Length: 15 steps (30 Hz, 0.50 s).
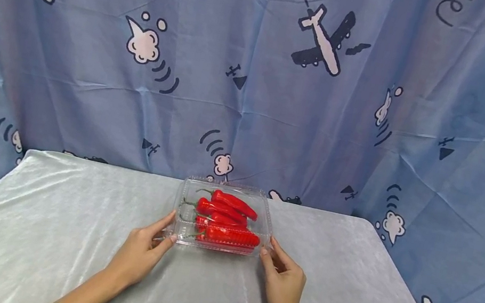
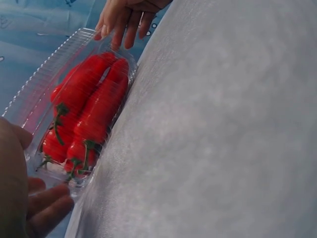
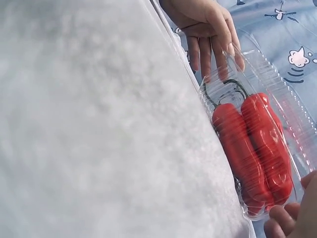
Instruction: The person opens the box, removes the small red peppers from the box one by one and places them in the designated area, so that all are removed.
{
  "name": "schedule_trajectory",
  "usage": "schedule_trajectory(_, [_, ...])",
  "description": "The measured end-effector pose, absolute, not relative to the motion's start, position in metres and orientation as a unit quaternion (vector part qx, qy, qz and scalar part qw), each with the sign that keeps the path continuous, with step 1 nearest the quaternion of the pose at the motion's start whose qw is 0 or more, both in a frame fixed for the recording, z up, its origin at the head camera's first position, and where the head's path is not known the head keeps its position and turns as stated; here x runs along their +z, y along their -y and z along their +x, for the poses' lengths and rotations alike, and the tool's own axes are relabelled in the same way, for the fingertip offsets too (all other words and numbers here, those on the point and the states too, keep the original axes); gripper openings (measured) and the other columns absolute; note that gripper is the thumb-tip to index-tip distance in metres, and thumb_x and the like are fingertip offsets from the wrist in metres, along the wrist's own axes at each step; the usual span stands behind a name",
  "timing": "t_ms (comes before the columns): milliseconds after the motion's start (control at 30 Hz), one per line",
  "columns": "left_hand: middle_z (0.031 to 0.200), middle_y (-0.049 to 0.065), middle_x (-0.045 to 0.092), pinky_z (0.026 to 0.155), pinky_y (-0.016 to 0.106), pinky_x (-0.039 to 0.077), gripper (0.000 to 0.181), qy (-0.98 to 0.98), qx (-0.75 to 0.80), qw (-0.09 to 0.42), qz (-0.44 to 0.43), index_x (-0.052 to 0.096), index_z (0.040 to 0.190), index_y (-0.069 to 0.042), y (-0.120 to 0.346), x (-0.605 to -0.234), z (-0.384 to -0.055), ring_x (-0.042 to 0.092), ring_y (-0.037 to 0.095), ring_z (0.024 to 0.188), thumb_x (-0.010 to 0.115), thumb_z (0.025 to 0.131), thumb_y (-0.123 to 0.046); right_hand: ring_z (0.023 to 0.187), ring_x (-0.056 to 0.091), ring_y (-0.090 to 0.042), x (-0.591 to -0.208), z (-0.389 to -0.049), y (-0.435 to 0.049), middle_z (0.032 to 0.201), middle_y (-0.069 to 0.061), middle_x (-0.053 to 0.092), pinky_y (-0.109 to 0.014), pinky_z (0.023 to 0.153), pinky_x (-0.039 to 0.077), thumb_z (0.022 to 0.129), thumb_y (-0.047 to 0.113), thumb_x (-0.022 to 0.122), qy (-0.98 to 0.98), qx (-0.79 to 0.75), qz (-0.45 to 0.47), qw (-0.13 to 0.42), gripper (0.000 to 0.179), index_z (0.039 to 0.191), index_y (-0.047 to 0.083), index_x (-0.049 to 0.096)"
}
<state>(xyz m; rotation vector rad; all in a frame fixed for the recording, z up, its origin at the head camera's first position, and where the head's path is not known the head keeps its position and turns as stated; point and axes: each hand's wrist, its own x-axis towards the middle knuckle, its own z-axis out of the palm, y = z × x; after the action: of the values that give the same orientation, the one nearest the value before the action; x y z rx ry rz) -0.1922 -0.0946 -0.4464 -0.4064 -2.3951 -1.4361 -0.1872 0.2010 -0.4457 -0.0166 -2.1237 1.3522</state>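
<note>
Both hands at a clear box of red peppers.
Left hand (image 1: 141,253) and right hand (image 1: 283,280) touch opposite ends of the box (image 1: 265,219) with relaxed, nearly straight fingers; peppers (image 1: 225,219) lie inside.

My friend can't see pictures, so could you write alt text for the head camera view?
Two hands, left hand and right hand, touch the ends of a closed clear plastic box of red chili peppers on a pale cloth-covered table, before a blue airplane-print curtain.

The clear box (image 1: 222,217) probably hides lower peppers (image 1: 226,214); frame edges crop both hands' wrist-view palms.
</note>
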Motion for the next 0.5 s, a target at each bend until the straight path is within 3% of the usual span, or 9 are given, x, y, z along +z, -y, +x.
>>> schedule_trajectory(233, [0.133,0.012,0.068,0.085,0.037,0.062,0.05,0.859,-0.455,0.196,-0.133,0.058,0.143,-0.011,0.095,-0.445,-0.191,0.077,0.023,0.095,0.07,0.095,-0.022,0.069,0.066,0.01,-0.447,-0.187,-0.207,0.088,-0.006,0.08,-0.012,0.054,0.052,0.079,0.007,0.085,0.805,0.487,0.03,0.337,0.037,0.116,0.012,0.078])
schedule_trajectory(500, [0.105,0.007,0.079,0.071,0.029,0.061,0.044,0.873,-0.39,0.245,-0.158,0.065,0.132,-0.009,0.104,-0.436,-0.192,0.076,0.013,0.076,0.073,0.09,-0.017,0.067,0.065,0.01,-0.45,-0.196,-0.219,0.073,-0.003,0.077,-0.015,0.051,0.051,0.063,0.003,0.093,0.801,0.439,0.133,0.385,0.039,0.1,0.008,0.081])
